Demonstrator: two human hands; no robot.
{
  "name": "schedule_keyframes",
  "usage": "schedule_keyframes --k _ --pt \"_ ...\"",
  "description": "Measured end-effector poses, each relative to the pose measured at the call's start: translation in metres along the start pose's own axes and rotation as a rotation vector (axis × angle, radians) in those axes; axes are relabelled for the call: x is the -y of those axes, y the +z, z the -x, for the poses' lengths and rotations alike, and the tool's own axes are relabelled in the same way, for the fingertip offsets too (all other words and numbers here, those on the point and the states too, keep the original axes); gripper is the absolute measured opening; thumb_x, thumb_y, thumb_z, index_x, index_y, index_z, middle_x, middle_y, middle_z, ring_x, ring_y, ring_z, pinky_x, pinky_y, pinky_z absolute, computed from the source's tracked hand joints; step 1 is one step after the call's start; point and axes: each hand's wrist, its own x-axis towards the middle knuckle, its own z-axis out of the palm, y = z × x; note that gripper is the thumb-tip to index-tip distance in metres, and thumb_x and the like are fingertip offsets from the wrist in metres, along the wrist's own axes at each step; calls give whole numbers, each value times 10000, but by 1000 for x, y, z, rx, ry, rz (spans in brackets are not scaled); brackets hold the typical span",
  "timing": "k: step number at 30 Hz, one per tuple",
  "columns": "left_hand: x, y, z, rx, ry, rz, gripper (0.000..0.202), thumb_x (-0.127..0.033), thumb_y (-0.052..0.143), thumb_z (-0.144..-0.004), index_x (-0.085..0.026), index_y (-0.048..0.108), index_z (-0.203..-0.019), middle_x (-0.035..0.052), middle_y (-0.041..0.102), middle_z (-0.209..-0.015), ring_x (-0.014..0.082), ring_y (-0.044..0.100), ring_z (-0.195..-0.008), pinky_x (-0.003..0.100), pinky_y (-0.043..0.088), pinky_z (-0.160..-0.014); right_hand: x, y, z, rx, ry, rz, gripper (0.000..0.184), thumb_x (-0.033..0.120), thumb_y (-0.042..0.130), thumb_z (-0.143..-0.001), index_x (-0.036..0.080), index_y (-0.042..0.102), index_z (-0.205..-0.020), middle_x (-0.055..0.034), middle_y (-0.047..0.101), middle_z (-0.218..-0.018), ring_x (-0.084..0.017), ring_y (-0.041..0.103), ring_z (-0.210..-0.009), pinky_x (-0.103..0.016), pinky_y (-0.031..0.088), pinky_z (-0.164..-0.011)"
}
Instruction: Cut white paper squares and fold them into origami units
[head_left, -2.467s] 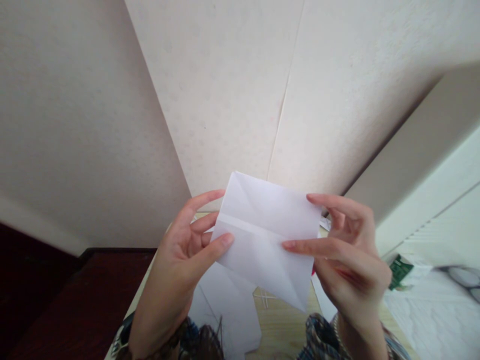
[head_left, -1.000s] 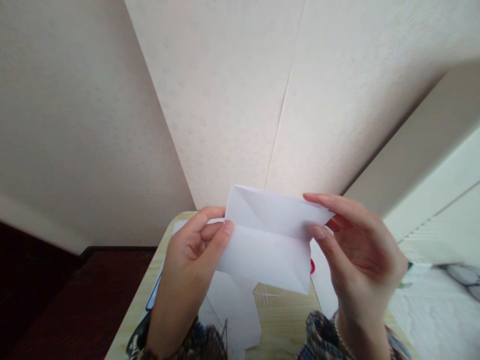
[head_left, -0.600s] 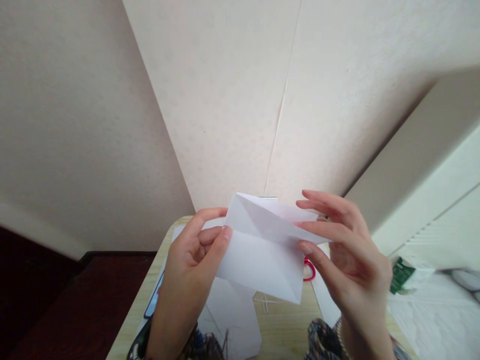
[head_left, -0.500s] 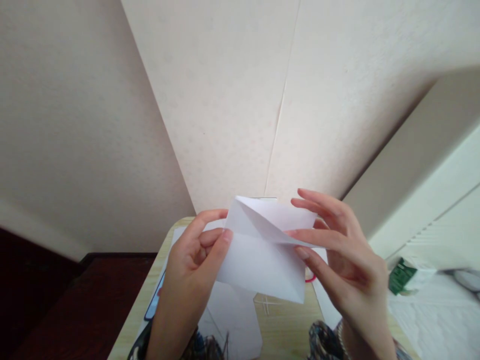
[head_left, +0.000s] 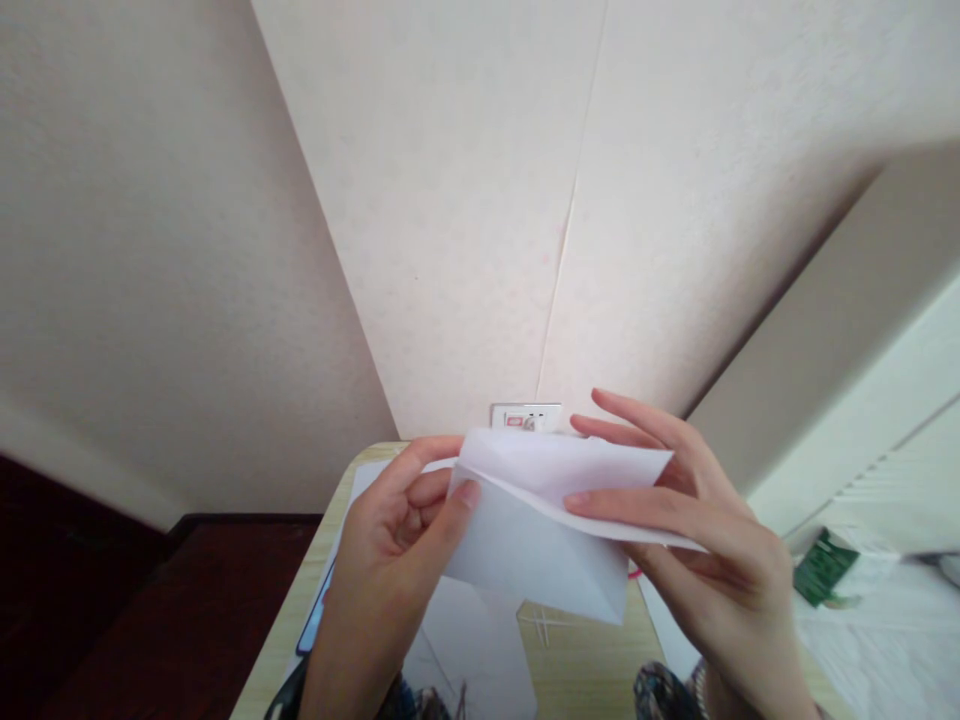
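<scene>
A folded sheet of white paper (head_left: pixel 532 550) is held up above the table between both hands. My left hand (head_left: pixel 405 540) pinches its left edge, thumb in front and fingers behind. My right hand (head_left: pixel 697 540) grips the right side, with the index finger lying inside the fold and the thumb under the front layer, partly hidden. Two layers of the paper stand apart there, so the fold gapes toward the right. The middle and other fingers of the right hand reach up behind the back layer.
Beneath the hands is a light wooden table (head_left: pixel 577 670) with more white paper (head_left: pixel 480 640), thin white sticks (head_left: pixel 541 622) and a phone-like object (head_left: pixel 311 625) at the left. A wall socket (head_left: pixel 525 416) is just beyond. A green packet (head_left: pixel 825 568) lies at the right.
The paper's raised flap has been turned down and the fold now gapes wider at the right. My right index finger has slid inside it. The view has tilted slightly, showing the socket.
</scene>
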Motion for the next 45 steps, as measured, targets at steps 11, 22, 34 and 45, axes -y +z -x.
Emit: schedule_keyframes --k 11,22,34,45 --pt "-2 1 4 -27 -33 -57 77 -261 803 -714 -188 793 -735 18 760 -617 132 654 -535 164 463 -480 -2 -4 -3 -2 72 69 369 27 662 -858 330 821 -998 39 846 -893 -178 806 -780 -239 655 -718" --pt "-5 -6 0 91 -67 15 209 -248 822 -694 -193 801 -894 28 762 -640 171 662 -539 212 465 -485 0 -2 -3 15 23 4 468 2 642 -865 384 803 -1084 71 840 -969 -153 805 -796 -205 655 -693" --pt "1 5 2 50 -127 240 369 -377 649 -883 -227 660 -1220 41 793 -866 184 720 -665 243 549 -590 -5 -11 5 31 -151 265 427 100 500 -991 359 761 -1209 -6 811 -1107 -184 791 -849 -257 643 -651" --pt "7 -5 -5 81 79 -257 684 -222 697 -837 -281 445 -1470 96 759 -1192 272 757 -980 318 611 -708 -6 -19 -3 381 -101 304 481 87 552 -855 287 700 -1267 -77 529 -1545 -287 586 -1345 -466 553 -1050"
